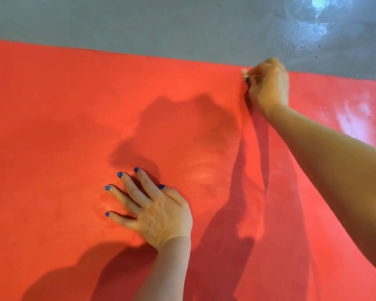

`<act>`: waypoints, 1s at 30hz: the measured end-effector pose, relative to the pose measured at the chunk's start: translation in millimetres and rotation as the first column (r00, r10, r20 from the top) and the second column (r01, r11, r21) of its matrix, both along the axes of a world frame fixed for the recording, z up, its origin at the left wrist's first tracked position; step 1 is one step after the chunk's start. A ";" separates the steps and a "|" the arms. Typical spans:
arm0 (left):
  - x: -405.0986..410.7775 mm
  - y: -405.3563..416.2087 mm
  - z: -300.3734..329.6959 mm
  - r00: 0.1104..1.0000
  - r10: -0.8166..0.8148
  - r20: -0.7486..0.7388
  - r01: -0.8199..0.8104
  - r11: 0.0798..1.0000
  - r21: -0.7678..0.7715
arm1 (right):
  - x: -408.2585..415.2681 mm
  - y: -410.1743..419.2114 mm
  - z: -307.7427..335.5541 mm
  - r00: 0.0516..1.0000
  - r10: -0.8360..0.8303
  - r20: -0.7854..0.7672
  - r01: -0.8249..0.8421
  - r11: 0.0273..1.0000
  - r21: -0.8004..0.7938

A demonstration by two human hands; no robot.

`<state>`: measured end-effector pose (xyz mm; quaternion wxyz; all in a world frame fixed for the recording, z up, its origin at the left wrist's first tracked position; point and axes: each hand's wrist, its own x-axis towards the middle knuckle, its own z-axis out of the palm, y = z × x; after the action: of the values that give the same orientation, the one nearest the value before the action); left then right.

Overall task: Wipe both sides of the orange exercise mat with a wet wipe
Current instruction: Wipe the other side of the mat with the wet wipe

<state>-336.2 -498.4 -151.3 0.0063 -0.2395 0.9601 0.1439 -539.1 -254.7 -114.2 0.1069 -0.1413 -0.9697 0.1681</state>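
Wiping the flat orange foam exercise mat (63,127).
My left hand (154,213) presses spread mid-mat; my right hand (268,88) grips a small white wet wipe (244,71) at its far edge.

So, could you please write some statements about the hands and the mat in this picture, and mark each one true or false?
1. The left hand lies flat on the orange mat with fingers spread. True.
2. The right hand is near the mat's far edge. True.
3. The right hand's fingers are straight and hold nothing. False: they curl round a small pale thing, probably the wet wipe.
4. The mat is rolled up. False: it lies spread on the grey floor.
5. The two hands touch. False: they are apart.
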 end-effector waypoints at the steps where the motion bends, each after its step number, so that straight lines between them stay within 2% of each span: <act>1: -0.4 0.4 0.6 1.000 0.001 0.002 -0.001 1.000 0.001 | -0.4 10.3 -0.8 0.989 -0.146 0.011 0.146 0.988 -0.039; 2: -0.2 0.6 1.1 1.000 0.002 0.006 -0.002 1.000 0.001 | 0.2 7.8 -2.2 0.973 -0.229 0.017 0.229 0.971 -0.069; 4: 0.3 -0.1 1.0 1.000 0.002 0.012 -0.002 1.000 -0.008 | 5.9 -31.3 -3.5 0.981 -0.195 -0.013 0.193 0.978 -0.079; 7: 0.6 -0.9 0.5 1.000 0.006 0.024 -0.005 1.000 -0.024 | 30.9 -97.1 -6.5 0.988 0.146 -0.046 -0.151 0.981 -0.124; 9: 0.0 -0.2 0.9 1.000 0.011 0.017 -0.011 0.999 -0.037 | 41.5 -97.6 -5.7 0.952 0.307 -0.022 -0.307 0.944 -0.122; 11: -0.6 0.3 1.6 1.000 0.006 0.009 -0.006 0.999 -0.039 | 40.2 -61.8 -5.6 0.972 0.234 -0.023 -0.235 0.970 -0.054; 13: -0.7 1.0 1.8 1.000 0.004 0.012 -0.004 0.999 -0.039 | 39.5 -19.7 -4.8 1.000 0.000 -0.015 0.000 0.999 -0.035; 15: -1.5 1.1 1.6 1.000 0.013 0.014 -0.013 0.999 -0.031 | 40.5 -3.3 -6.4 0.985 -0.169 0.015 0.170 0.984 -0.059; 17: -1.3 0.4 1.1 1.000 0.013 0.014 -0.012 1.000 -0.028 | 46.2 -32.7 -2.6 0.983 -0.181 0.021 0.182 0.982 -0.051; 18: -0.9 -0.2 0.7 1.000 0.012 0.015 -0.012 1.000 -0.029 | 51.5 -57.3 0.1 0.993 -0.120 -0.005 0.119 0.990 -0.075; 21: -0.7 -0.7 1.1 1.000 0.007 0.019 -0.006 0.999 -0.031 | 78.4 -115.4 -1.2 0.974 0.224 -0.032 -0.226 0.965 -0.136; 23: 0.3 -1.1 0.7 1.000 0.008 0.018 -0.008 1.000 -0.027 | 84.9 -99.7 -2.4 0.947 0.321 -0.006 -0.319 0.940 -0.119; 24: 0.3 -1.0 0.9 1.000 0.007 0.014 -0.007 1.000 -0.025 | 83.3 -77.8 -3.7 0.958 0.287 0.001 -0.286 0.956 -0.071; 26: 0.0 -1.2 1.0 1.000 0.009 0.009 -0.008 1.000 -0.023 | 80.5 -29.8 -6.2 0.998 0.060 -0.011 -0.060 0.998 -0.018; 28: -1.1 -0.3 0.9 1.000 0.013 0.014 -0.012 1.000 -0.017 | 83.4 -2.5 -6.5 0.985 -0.171 -0.024 0.168 0.982 -0.081; 30: -1.5 -0.1 1.6 1.000 0.016 0.022 -0.016 1.000 -0.015 | 82.8 -9.0 -11.6 0.971 -0.238 -0.018 0.234 0.965 -0.118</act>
<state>-337.7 -498.5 -149.7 0.0138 -0.2489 0.9591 0.1343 -456.3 -263.7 -125.8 0.1336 -0.2591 -0.9327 0.2122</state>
